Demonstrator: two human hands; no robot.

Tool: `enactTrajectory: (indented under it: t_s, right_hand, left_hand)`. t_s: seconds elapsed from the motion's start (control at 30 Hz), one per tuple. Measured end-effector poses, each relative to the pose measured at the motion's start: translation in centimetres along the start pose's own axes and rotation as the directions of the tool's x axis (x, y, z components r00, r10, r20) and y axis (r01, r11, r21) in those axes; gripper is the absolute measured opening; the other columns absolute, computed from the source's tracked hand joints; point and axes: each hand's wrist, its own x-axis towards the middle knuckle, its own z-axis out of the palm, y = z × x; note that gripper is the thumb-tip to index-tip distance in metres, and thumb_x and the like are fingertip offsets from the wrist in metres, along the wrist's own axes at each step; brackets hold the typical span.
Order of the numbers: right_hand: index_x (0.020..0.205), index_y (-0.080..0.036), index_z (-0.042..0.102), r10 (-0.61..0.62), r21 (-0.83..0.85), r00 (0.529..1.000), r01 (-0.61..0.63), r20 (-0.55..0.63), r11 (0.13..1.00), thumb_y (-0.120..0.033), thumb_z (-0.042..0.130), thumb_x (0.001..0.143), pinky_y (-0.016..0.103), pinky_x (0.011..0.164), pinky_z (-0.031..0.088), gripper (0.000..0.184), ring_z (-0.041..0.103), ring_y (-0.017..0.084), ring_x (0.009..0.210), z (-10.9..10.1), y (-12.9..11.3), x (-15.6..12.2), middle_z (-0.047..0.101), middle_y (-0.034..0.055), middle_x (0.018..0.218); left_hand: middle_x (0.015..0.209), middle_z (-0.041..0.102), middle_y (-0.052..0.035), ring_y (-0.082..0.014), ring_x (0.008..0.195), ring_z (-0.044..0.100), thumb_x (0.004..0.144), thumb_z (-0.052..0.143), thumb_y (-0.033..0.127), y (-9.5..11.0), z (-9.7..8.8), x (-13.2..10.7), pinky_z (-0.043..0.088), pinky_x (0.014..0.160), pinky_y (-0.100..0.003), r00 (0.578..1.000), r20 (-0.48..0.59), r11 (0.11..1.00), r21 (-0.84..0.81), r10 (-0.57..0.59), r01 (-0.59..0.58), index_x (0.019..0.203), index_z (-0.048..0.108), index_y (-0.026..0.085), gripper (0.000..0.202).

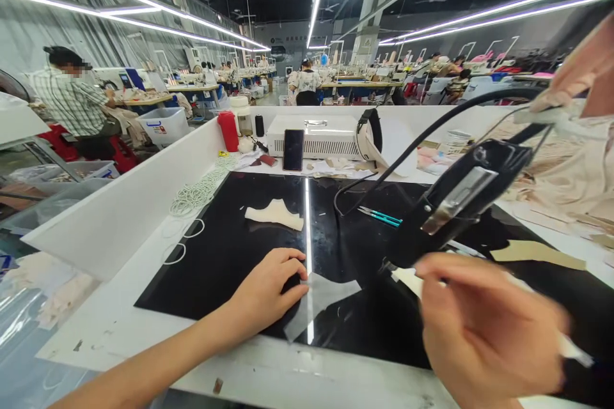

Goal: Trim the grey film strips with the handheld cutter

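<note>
My left hand point(271, 284) rests on the black mat point(215, 268), fingers bent and thumb apart. Its fingertips lie at the edge of a thin, translucent grey cut piece point(330, 294). My right hand point(489, 326), blurred, is closed with thumb and forefinger pinched together. A pale tip point(407, 279) shows just beyond those fingertips, and a thin white end point(578, 353) shows past the hand's far side; whether they belong to one held thing I cannot tell. Close above this hand slants a black device point(460, 185) with a metal plate and cables. A cream cut piece point(275, 214) lies farther back.
Teal thread snips point(381, 216) and a tan piece point(540, 254) lie on the mat. Pale cord point(204, 188) is heaped left. Behind stand a phone point(293, 149), white box point(314, 137) and red container point(228, 131). Another person's hand point(582, 64) reaches in upper right.
</note>
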Motion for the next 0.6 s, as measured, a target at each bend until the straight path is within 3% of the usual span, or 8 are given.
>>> enactTrajectory:
  t_s: [0.07, 0.17, 0.23, 0.33, 0.5, 0.6]
  right_hand:
    - [0.109, -0.027, 0.074, -0.046, 0.002, 0.946, 0.047, 0.320, 0.999, -0.018, 0.069, 0.096, 0.033, 0.067, 0.057, 0.017, 0.072, 0.020, 0.077, 0.6, 0.2, -1.1, 0.077, 0.0017, 0.091]
    - [0.126, -0.027, 0.068, 0.010, -0.046, 0.837, 0.019, 0.547, 0.999, -0.027, 0.060, 0.104, 0.042, 0.082, 0.062, 0.024, 0.077, 0.026, 0.099, 2.3, 1.3, -2.6, 0.080, 0.0069, 0.111]
    - [0.128, -0.027, 0.067, 0.043, -0.059, 0.807, -0.010, 0.590, 0.998, -0.032, 0.057, 0.106, 0.045, 0.086, 0.063, 0.025, 0.077, 0.027, 0.102, 3.4, 2.1, -3.3, 0.080, 0.0075, 0.114]
    - [0.116, -0.028, 0.067, 0.087, -0.049, 0.778, -0.073, 0.623, 0.996, -0.034, 0.056, 0.107, 0.035, 0.075, 0.064, 0.016, 0.077, 0.021, 0.086, 4.3, 2.8, -3.5, 0.079, 0.0014, 0.096]
    - [0.091, -0.027, 0.064, 0.298, -0.020, 0.669, -0.390, 0.681, 0.921, -0.040, 0.057, 0.103, 0.025, 0.059, 0.053, 0.020, 0.065, 0.016, 0.066, 5.5, 3.0, -2.4, 0.067, -0.0042, 0.075]
    - [0.085, -0.025, 0.067, 0.311, -0.011, 0.682, -0.407, 0.661, 0.914, -0.041, 0.058, 0.099, 0.027, 0.062, 0.053, 0.023, 0.065, 0.018, 0.068, 7.2, 3.4, -1.5, 0.068, -0.0019, 0.075]
  left_hand:
    - [0.136, 0.066, -0.0067, -0.0266, 0.131, 0.058, 0.094, 0.069, 0.015, 0.1, 0.1, 0.1, 0.045, 0.115, -0.045, 1.000, -0.011, 1.000, -0.029, -0.011, 0.010, 0.095, 0.069, 0.022, 0.007]
    - [0.132, 0.068, -0.0057, -0.0252, 0.128, 0.060, 0.095, 0.067, 0.016, 0.2, 0.1, 0.1, 0.045, 0.113, -0.042, 0.999, -0.027, 0.999, -0.047, -0.017, 0.016, 0.092, 0.067, 0.022, 0.007]
    - [0.126, 0.071, -0.0044, -0.0242, 0.121, 0.063, 0.095, 0.066, 0.018, 0.3, -0.1, 0.0, 0.046, 0.109, -0.040, 0.999, -0.034, 0.996, -0.081, -0.036, 0.033, 0.093, 0.067, 0.022, 0.005]
    - [0.104, 0.075, -0.0012, -0.0207, 0.099, 0.067, 0.095, 0.065, 0.023, 0.3, -0.7, 0.1, 0.051, 0.092, -0.034, 0.996, -0.027, 0.988, -0.138, -0.081, 0.076, 0.096, 0.069, 0.023, 0.004]
    - [0.083, 0.072, 0.0004, -0.0144, 0.074, 0.065, 0.097, 0.061, 0.028, -0.7, -1.9, 1.1, 0.049, 0.068, -0.024, 0.990, -0.031, 0.961, -0.246, -0.137, 0.125, 0.092, 0.063, 0.020, 0.010]
    - [0.085, 0.069, -0.0003, -0.0131, 0.072, 0.065, 0.095, 0.059, 0.027, -1.8, -2.8, 2.3, 0.050, 0.065, -0.023, 0.984, -0.087, 0.954, -0.271, -0.155, 0.127, 0.099, 0.061, 0.019, 0.009]
